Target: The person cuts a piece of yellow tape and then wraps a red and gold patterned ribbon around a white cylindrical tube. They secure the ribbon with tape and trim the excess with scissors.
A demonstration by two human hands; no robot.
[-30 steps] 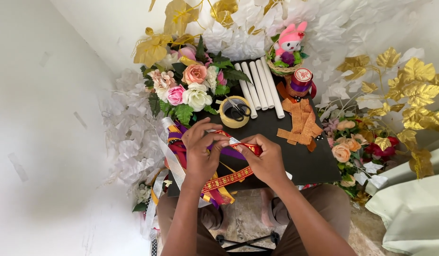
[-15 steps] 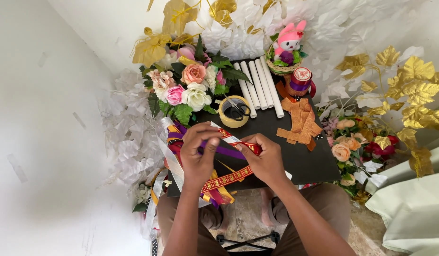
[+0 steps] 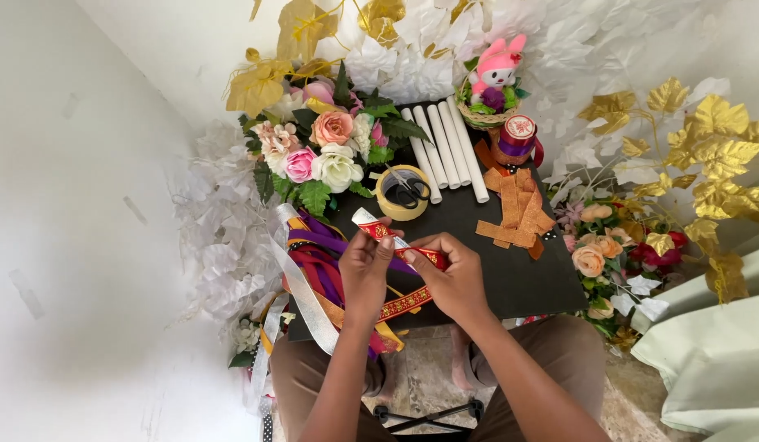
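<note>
My left hand (image 3: pixel 365 270) and my right hand (image 3: pixel 453 277) meet over the near edge of a black board (image 3: pixel 510 270). Together they pinch a white stick wrapped in red patterned ribbon (image 3: pixel 379 231), which slants up to the left out of my fingers. More red and gold ribbon (image 3: pixel 404 304) trails below my hands. A bundle of purple, red and white ribbons (image 3: pixel 318 266) hangs just left of my left hand.
On the board lie a tape roll with scissors (image 3: pixel 402 193), several white sticks (image 3: pixel 449 147), orange ribbon pieces (image 3: pixel 517 214) and a ribbon spool (image 3: pixel 517 137). A flower bouquet (image 3: pixel 322 155), a pink toy in a basket (image 3: pixel 494 82) and gold leaves (image 3: pixel 707 147) surround it.
My hands have stayed in place over the board's near edge. The fingers have shifted slightly along the ribbon-wrapped stick.
</note>
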